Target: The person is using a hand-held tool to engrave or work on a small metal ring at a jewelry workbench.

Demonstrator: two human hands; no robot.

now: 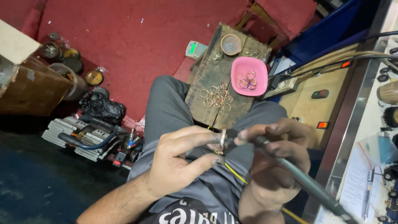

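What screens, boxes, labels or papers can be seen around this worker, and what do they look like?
Small scale: at the wooden block's far left corner, pale grey, with a green lit screen.
Cardboard box: far left on the floor, brown, with a pale flap.
Plastic bag: on the right-hand bench, clear, blue inside.
Paper sheet: lower right on the bench, white, with printed lines.
Switches: on the tan panel to the right, small, lit red.

Shiny metal ring (223, 140); rough worn wooden block (215, 79).
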